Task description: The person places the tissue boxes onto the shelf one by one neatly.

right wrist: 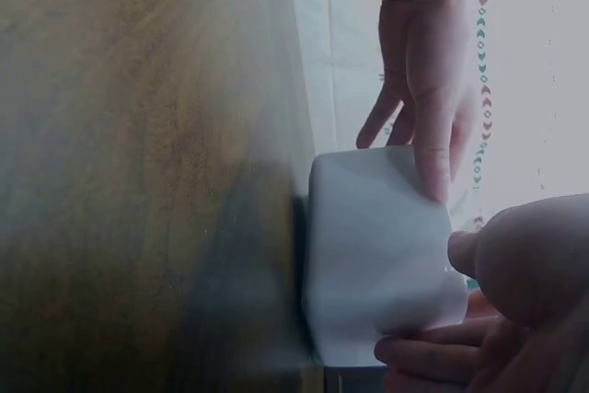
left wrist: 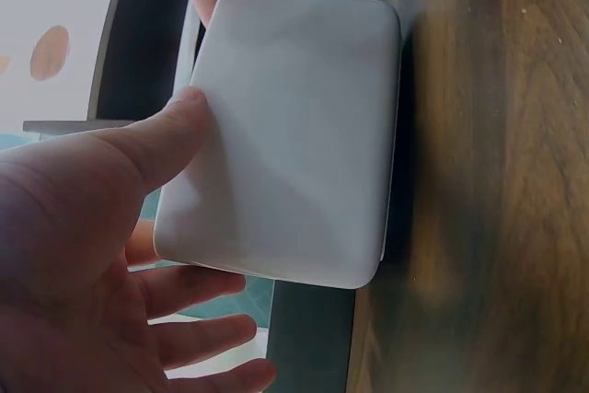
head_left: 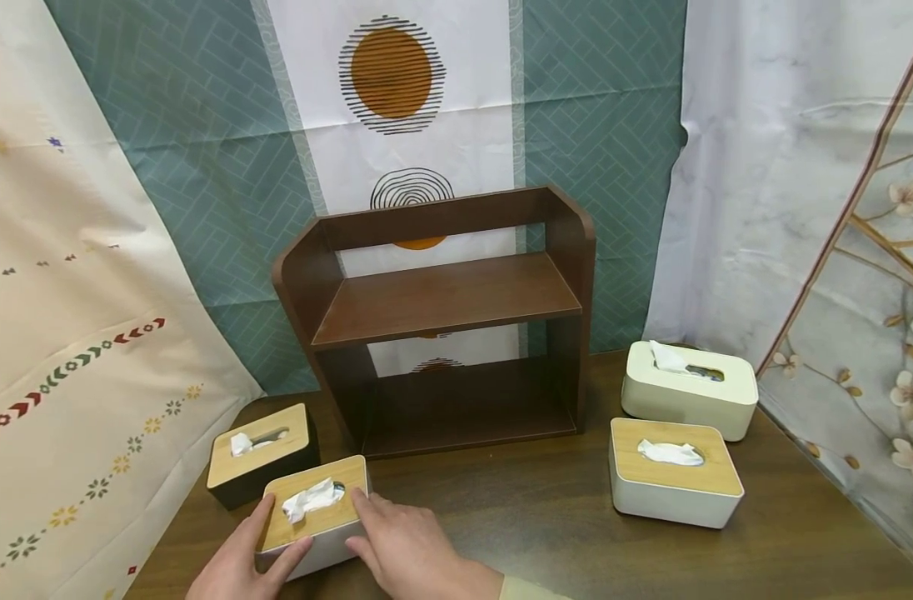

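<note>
Between both hands at the front left is a white tissue box (head_left: 317,527) with a wooden lid and a tissue poking out. My left hand (head_left: 239,560) grips its left end, thumb on the near face and index finger at the left edge. At the other end my right hand (head_left: 415,546) holds the right side, thumb toward the near corner. The left wrist view shows the box's plain white side (left wrist: 290,135) with the left thumb pressed on it, the other fingers spread behind. Right behind stands a black tissue box (head_left: 257,450) with a wooden lid.
A dark brown two-tier shelf (head_left: 449,300) stands at the back of the wooden table (head_left: 501,533). On the right, another white tissue box (head_left: 674,492) with a wooden lid sits before a cream tissue box (head_left: 689,400). Patterned cloths hang around the table.
</note>
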The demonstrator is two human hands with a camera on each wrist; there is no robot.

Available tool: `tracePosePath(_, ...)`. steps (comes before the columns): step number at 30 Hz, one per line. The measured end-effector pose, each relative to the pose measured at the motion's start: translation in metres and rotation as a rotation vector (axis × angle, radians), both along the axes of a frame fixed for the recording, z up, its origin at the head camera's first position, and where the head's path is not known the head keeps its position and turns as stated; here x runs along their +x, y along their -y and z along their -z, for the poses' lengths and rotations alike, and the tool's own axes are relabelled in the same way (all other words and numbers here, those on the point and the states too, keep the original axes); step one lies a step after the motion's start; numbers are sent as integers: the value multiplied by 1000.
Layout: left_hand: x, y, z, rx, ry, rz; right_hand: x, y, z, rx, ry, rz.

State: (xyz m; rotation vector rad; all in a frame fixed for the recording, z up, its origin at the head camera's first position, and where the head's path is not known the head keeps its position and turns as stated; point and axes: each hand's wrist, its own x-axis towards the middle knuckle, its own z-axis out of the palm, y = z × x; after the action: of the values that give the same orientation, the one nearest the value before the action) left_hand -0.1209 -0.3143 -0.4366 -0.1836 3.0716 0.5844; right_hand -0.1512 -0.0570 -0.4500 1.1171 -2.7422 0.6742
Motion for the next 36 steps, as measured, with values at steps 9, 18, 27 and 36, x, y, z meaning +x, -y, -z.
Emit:
tracePosePath(9, 5, -14, -9, -37, 13, -39, 8, -3, 0, -16, -84, 47)
tracePosePath(18, 10, -27, -21, -16, -77, -34, 7, -10, -6, -52, -168, 106)
tracePosePath(27, 13, -47, -23, 31, -216, 32, 0, -28, -10, -75, -236, 136)
tracePosePath(36, 1, -71, -27, 20, -286, 75, -6, -52, -14, -117, -241, 167)
